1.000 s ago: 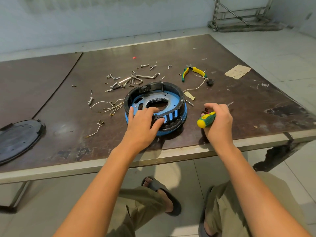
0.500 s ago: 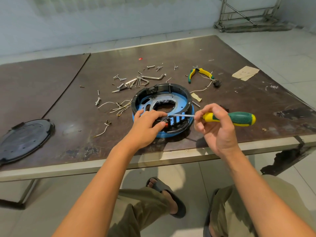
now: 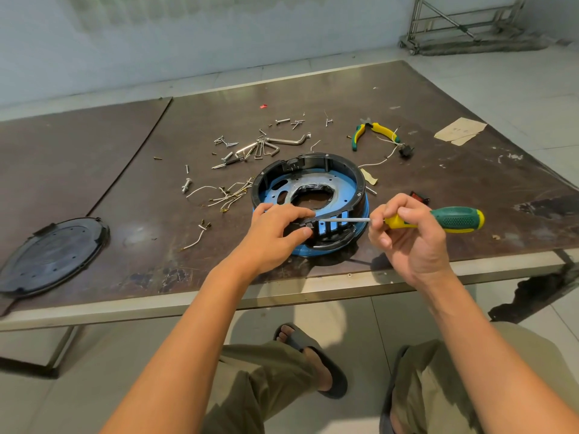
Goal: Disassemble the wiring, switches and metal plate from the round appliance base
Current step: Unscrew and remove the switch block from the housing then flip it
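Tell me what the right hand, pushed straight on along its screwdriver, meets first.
Probably the black near rim of the round base, where the screwdriver tip sits. The left hand pinches the rim just beyond. Depth is unclear.

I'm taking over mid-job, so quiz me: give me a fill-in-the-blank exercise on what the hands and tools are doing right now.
The right hand grips a green-and-yellow-handled ____.
The left hand grips the near rim of the round blue-and-black plastic appliance ____, where the tool's metal tip points.
Yellow-and-green-handled ____ lie on the brown table beyond it.
Missing words: screwdriver; base; pliers.
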The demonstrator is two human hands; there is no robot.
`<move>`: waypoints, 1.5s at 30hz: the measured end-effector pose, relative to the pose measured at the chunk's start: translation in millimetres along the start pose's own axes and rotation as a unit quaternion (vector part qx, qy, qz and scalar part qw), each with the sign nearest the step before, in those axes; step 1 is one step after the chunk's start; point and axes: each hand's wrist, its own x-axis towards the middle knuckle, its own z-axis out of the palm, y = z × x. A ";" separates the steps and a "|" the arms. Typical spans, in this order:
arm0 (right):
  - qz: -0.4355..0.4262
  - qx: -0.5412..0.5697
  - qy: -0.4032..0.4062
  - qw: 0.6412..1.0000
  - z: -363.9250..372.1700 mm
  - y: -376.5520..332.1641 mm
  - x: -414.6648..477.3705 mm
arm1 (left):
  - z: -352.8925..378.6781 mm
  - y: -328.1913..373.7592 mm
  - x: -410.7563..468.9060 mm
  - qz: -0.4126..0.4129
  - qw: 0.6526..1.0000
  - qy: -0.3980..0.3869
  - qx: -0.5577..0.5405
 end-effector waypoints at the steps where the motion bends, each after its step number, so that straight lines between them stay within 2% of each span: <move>1: 0.000 0.001 -0.007 1.000 0.0 -0.2 0.0 | -0.1 -0.6 0.1 -0.003 1.000 -0.002 -0.003; 16: -0.007 -0.005 -0.042 0.999 -1.6 1.7 -0.3 | 0.1 1.2 -0.2 0.007 1.000 -0.006 -0.011; 24: 0.065 0.072 0.049 0.994 2.1 10.1 5.2 | 0.6 5.2 0.6 0.007 1.000 -0.001 -0.010; 30: 0.157 0.147 0.131 0.968 3.4 10.4 17.0 | -0.4 7.2 1.3 0.000 1.000 -0.013 -0.013; 34: 0.186 0.170 0.145 0.957 4.5 9.8 21.3 | -0.7 8.8 1.7 -0.001 1.000 -0.016 -0.009; 45: 0.101 0.115 0.069 0.986 5.5 3.6 8.0 | 3.0 2.8 1.0 0.006 1.000 -0.010 -0.016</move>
